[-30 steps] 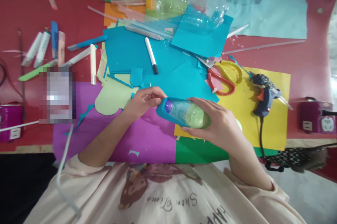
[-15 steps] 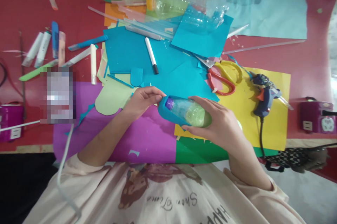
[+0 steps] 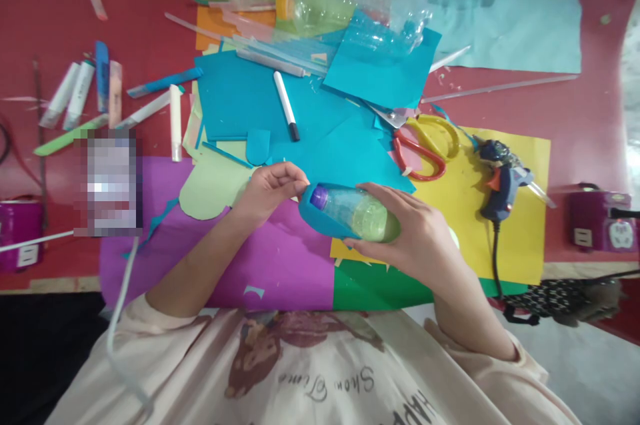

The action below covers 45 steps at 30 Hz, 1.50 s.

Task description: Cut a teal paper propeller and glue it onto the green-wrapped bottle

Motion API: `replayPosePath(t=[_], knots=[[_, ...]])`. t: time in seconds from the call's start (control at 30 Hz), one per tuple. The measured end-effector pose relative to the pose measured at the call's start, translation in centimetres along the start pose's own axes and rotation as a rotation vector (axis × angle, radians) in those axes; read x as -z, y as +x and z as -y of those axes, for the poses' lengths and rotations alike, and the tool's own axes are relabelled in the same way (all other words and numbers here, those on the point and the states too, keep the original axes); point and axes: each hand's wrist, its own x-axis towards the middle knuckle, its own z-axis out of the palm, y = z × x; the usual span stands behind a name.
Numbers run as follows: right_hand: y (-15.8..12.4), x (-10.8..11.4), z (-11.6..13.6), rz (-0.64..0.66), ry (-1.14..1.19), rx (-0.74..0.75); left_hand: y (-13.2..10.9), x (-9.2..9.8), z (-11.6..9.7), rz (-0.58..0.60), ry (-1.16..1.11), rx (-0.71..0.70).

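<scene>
- Head view, right hand (image 3: 413, 224): grips a clear plastic bottle (image 3: 345, 208), purple-capped, round its green end.
- Left hand (image 3: 277, 188): pinches the edge of curved blue paper (image 3: 320, 224).
- Bottle: lies between both hands; probably light, slick, dentable; best held by that end.

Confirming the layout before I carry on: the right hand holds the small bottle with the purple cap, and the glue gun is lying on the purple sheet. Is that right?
Not quite: the head view shows the glue gun lying on the yellow sheet, not a purple one. The right hand does hold the small bottle with the purple cap.
</scene>
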Motion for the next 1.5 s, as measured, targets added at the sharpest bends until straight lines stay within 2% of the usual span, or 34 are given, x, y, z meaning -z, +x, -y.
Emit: replayPosePath(t=[0.3,0.4,0.53,0.87,1.03,1.2,1.5], knots=[[0.4,0.0,-0.5,-0.072,-0.090,0.071,0.0,0.1,-0.1,-0.100,-0.036,0.012],[0.7,-0.4,-0.8,-0.109,-0.141,0.107,0.1,0.2,0.1,-0.131,0.027,0.021],[0.9,-1.1,-1.1,-0.123,-0.186,0.117,0.1,0.3,0.5,-0.166,0.155,-0.036],[1.0,-1.5,-1.6,-0.139,-0.250,0.155,-0.2,0.4,0.7,-0.089,0.401,-0.167],[1.0,-1.9,-1.6,-0.163,-0.275,0.160,-0.2,0.5,0.9,-0.098,0.519,-0.261],[1.0,-2.2,-1.6,-0.188,-0.297,0.168,-0.4,0.3,0.8,-0.096,0.478,-0.211],[1.3,-2.6,-1.7,-0.181,-0.276,0.156,-0.6,-0.2,0.4,-0.181,0.476,-0.144]])
